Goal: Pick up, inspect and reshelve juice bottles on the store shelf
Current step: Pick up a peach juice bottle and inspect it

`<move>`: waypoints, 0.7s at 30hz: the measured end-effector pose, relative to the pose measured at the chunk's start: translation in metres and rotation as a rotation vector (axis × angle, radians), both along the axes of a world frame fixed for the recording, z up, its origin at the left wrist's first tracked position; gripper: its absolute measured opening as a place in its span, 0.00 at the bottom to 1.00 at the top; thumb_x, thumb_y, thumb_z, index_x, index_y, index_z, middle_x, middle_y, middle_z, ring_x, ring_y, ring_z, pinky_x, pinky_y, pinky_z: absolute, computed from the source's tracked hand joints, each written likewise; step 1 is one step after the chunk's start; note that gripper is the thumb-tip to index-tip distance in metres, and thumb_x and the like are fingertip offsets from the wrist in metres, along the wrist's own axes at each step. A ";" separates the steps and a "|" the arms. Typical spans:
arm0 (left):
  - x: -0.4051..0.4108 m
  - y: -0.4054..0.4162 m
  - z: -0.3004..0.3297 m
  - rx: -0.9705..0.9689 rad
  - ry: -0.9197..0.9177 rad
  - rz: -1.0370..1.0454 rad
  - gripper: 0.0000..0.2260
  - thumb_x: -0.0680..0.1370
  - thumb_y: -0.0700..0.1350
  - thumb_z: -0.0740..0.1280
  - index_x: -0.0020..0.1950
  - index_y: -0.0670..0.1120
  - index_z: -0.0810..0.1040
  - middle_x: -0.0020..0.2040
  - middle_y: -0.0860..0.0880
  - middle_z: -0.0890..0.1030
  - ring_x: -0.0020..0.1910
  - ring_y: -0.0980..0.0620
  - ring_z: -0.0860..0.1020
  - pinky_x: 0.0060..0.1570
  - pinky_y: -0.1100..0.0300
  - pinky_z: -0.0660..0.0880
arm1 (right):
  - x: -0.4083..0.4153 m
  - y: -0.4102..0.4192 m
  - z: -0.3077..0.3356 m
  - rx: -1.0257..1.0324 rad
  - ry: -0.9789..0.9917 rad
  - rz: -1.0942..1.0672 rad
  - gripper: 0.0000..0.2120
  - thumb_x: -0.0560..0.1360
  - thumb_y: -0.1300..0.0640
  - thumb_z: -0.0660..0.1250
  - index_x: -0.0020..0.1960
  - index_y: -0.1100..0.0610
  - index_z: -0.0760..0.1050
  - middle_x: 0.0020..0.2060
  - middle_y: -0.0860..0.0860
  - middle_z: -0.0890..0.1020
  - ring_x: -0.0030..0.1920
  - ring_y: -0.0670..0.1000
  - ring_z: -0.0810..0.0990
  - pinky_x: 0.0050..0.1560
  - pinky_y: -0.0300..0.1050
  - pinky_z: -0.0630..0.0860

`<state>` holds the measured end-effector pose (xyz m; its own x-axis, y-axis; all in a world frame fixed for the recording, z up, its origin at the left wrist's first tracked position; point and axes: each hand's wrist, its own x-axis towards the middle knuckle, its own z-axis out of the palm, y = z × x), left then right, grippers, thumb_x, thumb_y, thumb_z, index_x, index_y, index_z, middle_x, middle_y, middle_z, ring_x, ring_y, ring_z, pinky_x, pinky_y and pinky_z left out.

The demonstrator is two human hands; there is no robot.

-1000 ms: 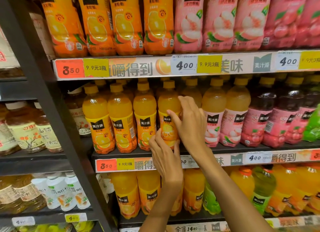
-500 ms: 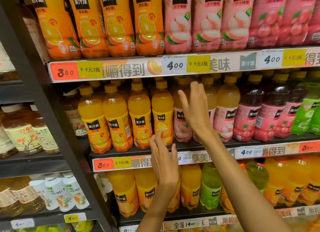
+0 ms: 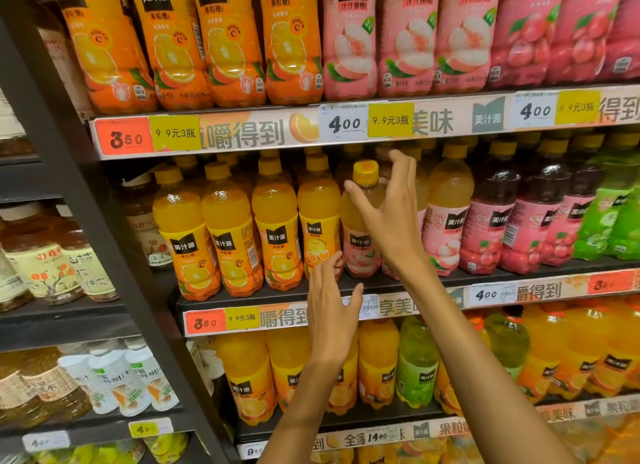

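Left hand: the left hand (image 3: 330,304) is nearest to me, raised in front of the middle shelf's price rail (image 3: 242,319), fingers loosely spread and holding nothing; its fingertips sit close to the base of the orange bottle fourth from the left, and I can't tell whether they touch it.
Right hand: the right hand (image 3: 391,210) reaches higher, fingers straight and fanned, thumb pointing left; it lies against the shoulder of the peach juice bottle (image 3: 362,221) without curling round it.
Peach juice bottle: stands upright at the front of the middle shelf, yellow cap visible just left of the right hand's fingers, pink label below, between the orange bottles and the other pink-labelled ones.
Orange juice bottles: four orange juice bottles (image 3: 228,235) stand in a row to the left on the same shelf, upright, touching side by side.
Further right: dark red bottles (image 3: 491,217) and green-labelled ones at the edge.
Upper shelf: bigger orange and pink bottles (image 3: 349,44) above a rail with price tags.
Lower shelf: orange and green bottles behind both forearms.
Left bay: tea-coloured bottles (image 3: 41,266) on separate dark shelves.
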<state>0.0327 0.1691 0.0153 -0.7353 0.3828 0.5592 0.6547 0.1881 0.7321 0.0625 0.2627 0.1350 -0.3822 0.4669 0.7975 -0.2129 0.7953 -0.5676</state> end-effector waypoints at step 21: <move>0.038 -0.053 0.027 0.189 -0.471 -0.612 0.22 0.69 0.43 0.74 0.60 0.54 0.72 0.55 0.52 0.81 0.52 0.58 0.81 0.47 0.66 0.76 | 0.058 -0.021 0.006 -0.690 0.076 0.580 0.08 0.76 0.52 0.67 0.46 0.58 0.78 0.40 0.50 0.85 0.43 0.48 0.83 0.47 0.44 0.79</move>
